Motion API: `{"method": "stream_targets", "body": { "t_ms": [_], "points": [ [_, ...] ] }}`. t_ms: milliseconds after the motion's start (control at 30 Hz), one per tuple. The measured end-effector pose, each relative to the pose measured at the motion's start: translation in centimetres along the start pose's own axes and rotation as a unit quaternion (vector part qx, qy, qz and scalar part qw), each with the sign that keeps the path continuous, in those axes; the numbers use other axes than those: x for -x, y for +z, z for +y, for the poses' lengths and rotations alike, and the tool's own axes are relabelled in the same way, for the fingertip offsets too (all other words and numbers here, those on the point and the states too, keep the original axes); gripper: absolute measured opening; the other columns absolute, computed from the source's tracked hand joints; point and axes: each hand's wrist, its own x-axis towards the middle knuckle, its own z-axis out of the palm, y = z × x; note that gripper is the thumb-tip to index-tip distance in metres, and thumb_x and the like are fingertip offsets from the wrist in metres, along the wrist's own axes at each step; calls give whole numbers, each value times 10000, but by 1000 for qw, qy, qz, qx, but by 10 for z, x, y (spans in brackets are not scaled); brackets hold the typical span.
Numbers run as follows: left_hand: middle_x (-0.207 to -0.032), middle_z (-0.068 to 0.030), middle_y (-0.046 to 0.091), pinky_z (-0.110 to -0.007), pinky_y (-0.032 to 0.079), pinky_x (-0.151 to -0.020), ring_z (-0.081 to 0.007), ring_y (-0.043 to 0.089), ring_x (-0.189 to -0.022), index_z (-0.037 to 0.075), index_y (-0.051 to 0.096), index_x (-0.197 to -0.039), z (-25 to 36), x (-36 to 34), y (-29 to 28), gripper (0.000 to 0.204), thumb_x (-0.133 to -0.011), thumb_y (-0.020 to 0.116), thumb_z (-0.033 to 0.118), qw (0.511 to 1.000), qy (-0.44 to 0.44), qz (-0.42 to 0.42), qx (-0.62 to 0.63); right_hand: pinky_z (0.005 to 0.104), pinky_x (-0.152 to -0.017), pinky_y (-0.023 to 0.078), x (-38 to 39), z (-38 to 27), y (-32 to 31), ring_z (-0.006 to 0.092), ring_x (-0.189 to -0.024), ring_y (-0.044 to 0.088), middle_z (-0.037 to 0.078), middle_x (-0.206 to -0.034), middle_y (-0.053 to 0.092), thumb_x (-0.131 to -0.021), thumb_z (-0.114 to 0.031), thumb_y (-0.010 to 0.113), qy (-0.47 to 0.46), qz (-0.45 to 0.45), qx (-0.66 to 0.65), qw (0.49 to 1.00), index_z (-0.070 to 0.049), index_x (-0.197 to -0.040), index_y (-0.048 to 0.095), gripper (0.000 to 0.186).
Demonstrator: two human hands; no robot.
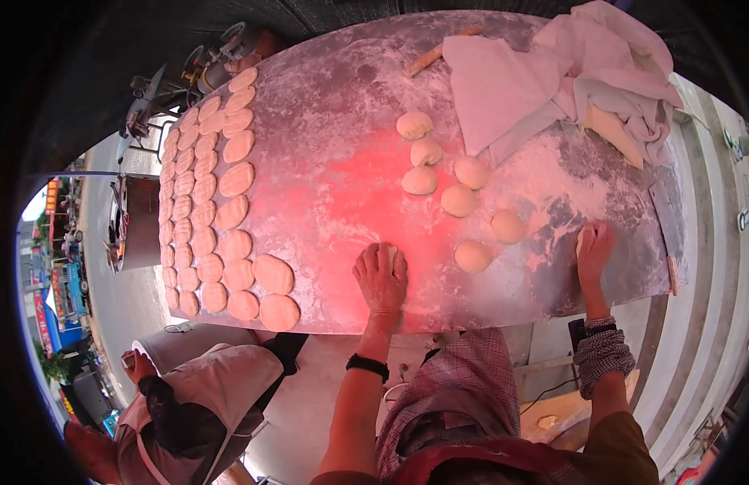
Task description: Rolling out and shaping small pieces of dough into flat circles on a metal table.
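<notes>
Left grip clasps a dough piece left of the dough balls. Right grip clutches a pale lump to their right.

Dough rounds sit in rows on the left end of the tabletop, dough balls right of centre, cloth behind and right of those. Left hand is between both groups, right hand right of the balls.
</notes>
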Motion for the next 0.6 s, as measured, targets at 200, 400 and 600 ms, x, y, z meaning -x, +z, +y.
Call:
{"method": "stream_targets", "body": {
  "t_ms": [200,400,600],
  "points": [
    [-1188,-131,583,-474,403,-955,-334,528,-1109,40,571,-1193,-12,5,-6,387,-906,634,292,1000,-2,5,-7,448,-905,425,70,-19,-12,361,-1010,524,167,-1082,586,-935,-171,541,-88,-61,-24,994,-11,-987,612,182],
    [-1228,-155,560,-480,385,-976,-356,505,-1128,38,530,-1249,-3,5,0,428,-914,625,286,1000,-15,-19,6,445,-895,445,9,-41,8,351,-1025,521,157,-1094,584,-924,-183,559,-10,-44,95,994,-30,-983,588,167],
    [-1228,-163,563,-475,387,-981,-358,505,-1133,31,543,-1246,-13,3,-6,443,-900,645,289,1000,-25,-6,-15,459,-921,428,64,-8,-18,360,-1038,511,131,-1098,577,-933,-165,553,-73,-138,-52,986,-46,-972,595,132]
  ]
}}
